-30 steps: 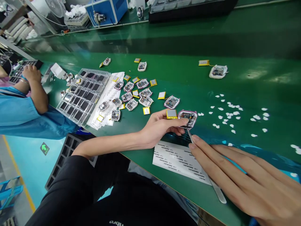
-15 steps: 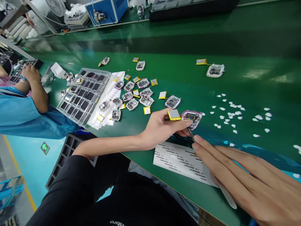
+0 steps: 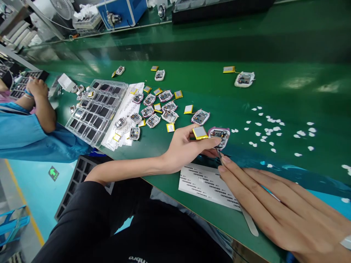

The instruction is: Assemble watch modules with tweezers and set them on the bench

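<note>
My left hand [image 3: 186, 148] pinches a small pink-rimmed watch case [image 3: 220, 136] with its circuit board exposed, and a yellow-edged battery [image 3: 199, 132] hangs off it over my fingers. My right hand [image 3: 276, 204] holds metal tweezers [image 3: 248, 221] under its stretched fingers. The tweezers' tip reaches the near edge of the case. A white label sheet [image 3: 204, 182] with printed rows lies on the green belt just below both hands.
Several more open cases with batteries [image 3: 161, 109] lie scattered to the left. A clear plastic tray [image 3: 94, 109] of dark screens sits beside label strips [image 3: 124, 115]. White paper dots [image 3: 271, 133] litter the right. A co-worker in a blue sleeve [image 3: 19, 131] works at far left.
Both hands shifted slightly left with the case and tweezers. The tweezers' tip stays at the case's near edge.
</note>
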{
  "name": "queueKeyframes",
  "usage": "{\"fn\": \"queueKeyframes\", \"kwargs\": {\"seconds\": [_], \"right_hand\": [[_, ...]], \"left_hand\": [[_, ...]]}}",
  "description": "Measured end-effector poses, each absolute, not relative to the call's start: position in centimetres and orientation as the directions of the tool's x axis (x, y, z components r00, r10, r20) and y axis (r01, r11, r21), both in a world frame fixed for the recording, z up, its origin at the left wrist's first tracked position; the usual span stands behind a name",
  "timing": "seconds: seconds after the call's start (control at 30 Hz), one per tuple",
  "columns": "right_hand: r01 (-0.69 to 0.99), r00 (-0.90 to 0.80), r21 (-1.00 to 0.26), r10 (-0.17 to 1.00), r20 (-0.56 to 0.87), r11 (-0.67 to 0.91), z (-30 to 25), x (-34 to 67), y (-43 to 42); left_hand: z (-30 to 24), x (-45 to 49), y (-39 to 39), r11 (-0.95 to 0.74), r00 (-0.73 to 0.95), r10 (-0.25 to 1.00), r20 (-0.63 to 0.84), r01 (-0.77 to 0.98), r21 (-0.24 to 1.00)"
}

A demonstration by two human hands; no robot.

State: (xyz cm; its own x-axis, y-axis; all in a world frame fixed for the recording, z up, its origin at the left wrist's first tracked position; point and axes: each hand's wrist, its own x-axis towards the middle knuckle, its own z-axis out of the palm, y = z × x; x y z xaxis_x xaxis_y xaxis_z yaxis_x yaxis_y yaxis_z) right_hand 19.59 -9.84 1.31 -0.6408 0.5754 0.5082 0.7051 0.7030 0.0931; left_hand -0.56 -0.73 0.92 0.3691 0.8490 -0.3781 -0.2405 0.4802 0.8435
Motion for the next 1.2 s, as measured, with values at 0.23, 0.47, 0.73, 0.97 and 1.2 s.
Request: {"fn": "queueKeyframes", "kwargs": {"seconds": [0.23, 0.47, 0.73, 0.97, 1.2], "right_hand": [[0.721, -0.614, 0.074, 0.585, 0.53, 0.689, 0.9, 19.7, -9.9], [0.781, -0.476, -0.078, 0.672, 0.568, 0.62, 0.6, 19.0, -10.5], [0.732, -0.561, -0.046, 0.639, 0.526, 0.68, 0.5, 21.3, -10.3], [0.653, -0.592, 0.067, 0.454, 0.666, 0.754, -0.3, 21.0, -9.5], [0.697, -0.538, 0.065, 0.46, 0.706, 0.715, -0.1, 20.5, -9.7]], "left_hand": [[0.6, -0.2, -0.8, 0.451, 0.33, 0.874, -0.356, -0.281, 0.847], [0.5, -0.2, -0.7, 0.457, 0.363, 0.865, -0.348, -0.28, 0.844], [1.9, -1.3, 1.5, 0.292, 0.289, 0.931, -0.222, -0.224, 0.93], [2.0, -4.8, 15.8, -0.278, 0.175, 0.96, 0.218, 0.676, 0.682], [1.6, -7.5, 20.5, -0.268, 0.25, 0.963, 0.097, 0.911, 0.313]]}}
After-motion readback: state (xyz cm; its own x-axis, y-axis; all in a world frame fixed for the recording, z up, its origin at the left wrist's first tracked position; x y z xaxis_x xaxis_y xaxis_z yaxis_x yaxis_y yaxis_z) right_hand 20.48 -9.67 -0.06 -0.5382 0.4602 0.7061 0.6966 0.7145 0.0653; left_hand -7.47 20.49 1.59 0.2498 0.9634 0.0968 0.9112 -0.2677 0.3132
